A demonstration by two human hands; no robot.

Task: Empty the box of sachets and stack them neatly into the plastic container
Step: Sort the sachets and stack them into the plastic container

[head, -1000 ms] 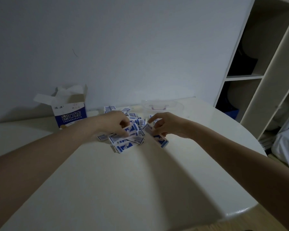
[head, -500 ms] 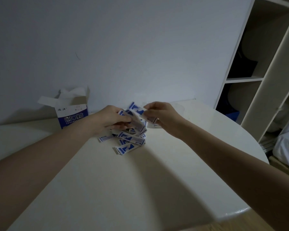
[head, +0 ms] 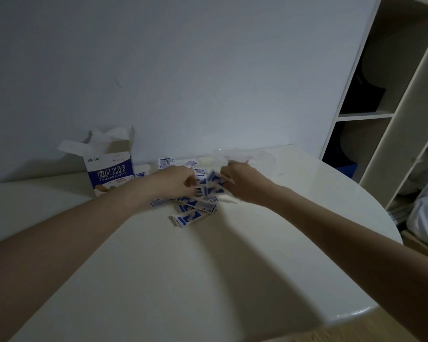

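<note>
Hands have dropped back from their raised position of half a second ago: the left hand [head: 177,180] and right hand [head: 241,181] now pinch a few sachets [head: 214,186] together just over the loose pile [head: 193,208]. Gathering continues; the plastic container [head: 257,156] behind looks empty, the box [head: 109,169] stands open. Round white table [head: 208,280], bare wall, shelving [head: 391,114] right.

The light is dim and bluish. A plain pale wall [head: 183,70] fills 12 o'clock, with a small dark scratch [head: 116,81] at 11. A round cream table [head: 183,280] spreads from the centre to 6 o'clock, its glossy edge curving at 4. At 2 to 3 o'clock stands an open cream shelving unit [head: 386,134] with dark compartments. Wooden floor [head: 356,334] shows at 5.
</note>
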